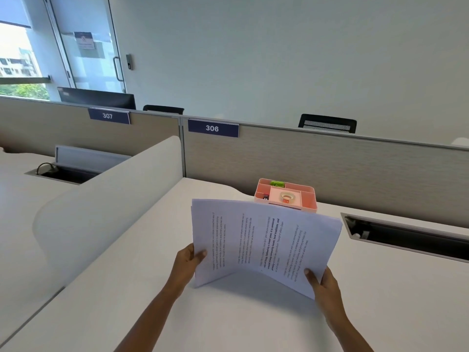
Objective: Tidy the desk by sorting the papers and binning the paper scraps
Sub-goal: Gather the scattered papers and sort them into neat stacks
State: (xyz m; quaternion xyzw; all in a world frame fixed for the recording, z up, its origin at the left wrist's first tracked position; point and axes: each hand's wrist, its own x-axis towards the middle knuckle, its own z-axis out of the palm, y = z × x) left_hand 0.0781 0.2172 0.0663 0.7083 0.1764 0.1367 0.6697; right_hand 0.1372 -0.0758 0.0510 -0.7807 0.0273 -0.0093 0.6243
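Observation:
A stack of printed white papers (264, 240) stands on its long edge on the white desk (228, 321), bowed into a curve. My left hand (189, 262) grips the stack's lower left corner, thumb on the front sheet. My right hand (322, 280) grips the lower right corner the same way. The text on the sheets runs sideways. No paper scraps or bin are in view.
A pink desk organiser (286, 196) with a tape roll and a green clip stands just behind the papers. A cable slot (406, 237) is cut into the desk at the right. A white curved divider (101, 204) borders the left; a grey partition labelled 306 (330, 163) closes the back.

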